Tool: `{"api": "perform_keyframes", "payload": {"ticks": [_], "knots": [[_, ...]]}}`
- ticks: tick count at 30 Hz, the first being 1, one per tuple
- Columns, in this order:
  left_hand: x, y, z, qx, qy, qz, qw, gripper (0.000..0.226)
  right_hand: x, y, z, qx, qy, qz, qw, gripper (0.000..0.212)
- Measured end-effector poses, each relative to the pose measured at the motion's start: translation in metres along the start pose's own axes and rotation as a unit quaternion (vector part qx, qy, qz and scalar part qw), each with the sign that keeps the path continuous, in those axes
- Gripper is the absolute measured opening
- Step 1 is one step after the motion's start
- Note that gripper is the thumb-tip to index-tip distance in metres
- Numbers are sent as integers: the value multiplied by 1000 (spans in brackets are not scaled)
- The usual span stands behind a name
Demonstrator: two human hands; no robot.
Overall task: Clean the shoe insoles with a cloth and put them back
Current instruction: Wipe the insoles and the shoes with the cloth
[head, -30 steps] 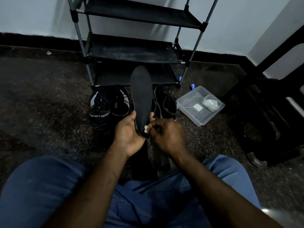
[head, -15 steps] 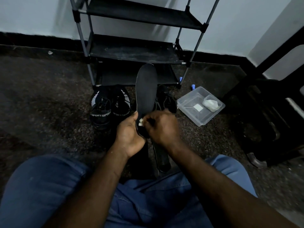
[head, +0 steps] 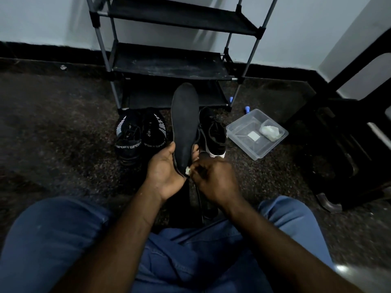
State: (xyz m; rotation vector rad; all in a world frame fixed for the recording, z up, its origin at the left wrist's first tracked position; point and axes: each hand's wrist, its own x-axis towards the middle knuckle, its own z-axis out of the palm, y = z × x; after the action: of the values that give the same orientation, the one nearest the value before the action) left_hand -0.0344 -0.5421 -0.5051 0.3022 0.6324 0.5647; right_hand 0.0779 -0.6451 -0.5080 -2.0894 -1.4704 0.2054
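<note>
Left hand (head: 167, 169) grips the flat black foam insole (head: 185, 123) by its heel.
Toe points to 12 o'clock; right hand (head: 213, 179), at 3 o'clock, seemingly pinches a small white cloth (head: 187, 170) against the heel.

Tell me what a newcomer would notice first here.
The black insole stands upright at centre, its lower end held by the left hand while the right hand pinches a small white cloth against it. Behind on the floor, a pair of black shoes sits to the left before a rack, and a clear box lies to the right.
</note>
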Motion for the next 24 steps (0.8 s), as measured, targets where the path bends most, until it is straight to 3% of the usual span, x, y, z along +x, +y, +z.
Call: {"api": "perform_keyframes", "payload": {"ticks": [5,9,19,22,24], "knots": [[0,2,0,34,19,6,999,48,-12,-20,10,41,39,4,998,24],[-7,-14,1,87,10,-35,996,48,5,-31,9,41,59,16,997,27],[11,-18,-8,58,52,-24,997,49,-15,14,5,-46,-25,-98,994,18],[17,-18,-8,49,55,-3,997,50,-15,32,-8,-75,-44,-83,993,18],[20,-20,-10,42,58,-2,997,48,-15,46,-11,42,-24,-8,999,9]]}}
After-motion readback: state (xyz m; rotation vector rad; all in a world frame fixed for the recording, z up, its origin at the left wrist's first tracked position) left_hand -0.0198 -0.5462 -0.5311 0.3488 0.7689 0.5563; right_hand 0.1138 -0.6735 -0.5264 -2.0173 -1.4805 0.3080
